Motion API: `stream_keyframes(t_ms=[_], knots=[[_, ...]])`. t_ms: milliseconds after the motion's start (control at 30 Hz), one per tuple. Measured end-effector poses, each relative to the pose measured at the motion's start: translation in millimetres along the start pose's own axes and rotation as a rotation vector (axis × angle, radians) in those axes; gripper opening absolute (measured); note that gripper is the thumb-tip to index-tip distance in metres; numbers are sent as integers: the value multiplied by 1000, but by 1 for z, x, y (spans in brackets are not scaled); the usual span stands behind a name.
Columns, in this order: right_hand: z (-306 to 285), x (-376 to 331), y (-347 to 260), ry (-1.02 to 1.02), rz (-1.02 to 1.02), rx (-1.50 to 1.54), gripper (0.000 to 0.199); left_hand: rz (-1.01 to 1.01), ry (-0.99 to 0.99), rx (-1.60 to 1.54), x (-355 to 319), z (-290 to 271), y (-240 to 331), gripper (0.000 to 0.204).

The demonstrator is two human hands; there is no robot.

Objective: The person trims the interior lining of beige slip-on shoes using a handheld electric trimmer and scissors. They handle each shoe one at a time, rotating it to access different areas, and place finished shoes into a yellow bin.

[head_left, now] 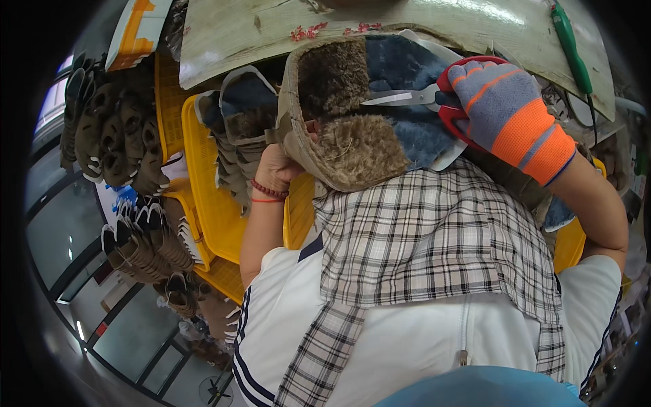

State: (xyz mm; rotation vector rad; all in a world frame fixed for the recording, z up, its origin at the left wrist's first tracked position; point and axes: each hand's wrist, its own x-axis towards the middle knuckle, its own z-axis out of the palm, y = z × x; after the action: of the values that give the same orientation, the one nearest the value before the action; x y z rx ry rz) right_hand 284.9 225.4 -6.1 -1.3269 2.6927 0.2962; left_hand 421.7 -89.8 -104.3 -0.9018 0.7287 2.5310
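Observation:
A boot upper (366,146) with brown fleece and a blue fuzzy lining lies opened out above my lap, against the table's near edge. My left hand (279,166) grips its left edge, with the fingers partly hidden behind the material. In a grey and orange glove, my right hand (519,112) is closed around the red handles of a pair of scissors (403,98). The scissor blades point left over the lining, their tips near the border of the brown fleece and the blue part. A plaid apron (420,237) covers my front below the upper.
The worn pale table (237,41) spans the far side, with a green-handled tool (571,47) and its cord at the right. Yellow plastic baskets (207,197) stand at my left, near stacked lined uppers (247,105). More brown uppers (112,132) hang in bunches farther left.

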Motion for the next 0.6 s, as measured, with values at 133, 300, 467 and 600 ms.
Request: stream_keyframes(t_ms=[133,300,467,600], knots=[[3,3,0,-56,10,21,40,80,90,102,4,-20,-3,30],[4,5,2,-37,26,63,40,228,32,187,18,-61,-14,39],[-7,2,2,77,38,40,42,233,-59,240,18,-65,-10,36],[-15,6,1,149,-100,89,41,201,-128,234,22,-75,-8,37]])
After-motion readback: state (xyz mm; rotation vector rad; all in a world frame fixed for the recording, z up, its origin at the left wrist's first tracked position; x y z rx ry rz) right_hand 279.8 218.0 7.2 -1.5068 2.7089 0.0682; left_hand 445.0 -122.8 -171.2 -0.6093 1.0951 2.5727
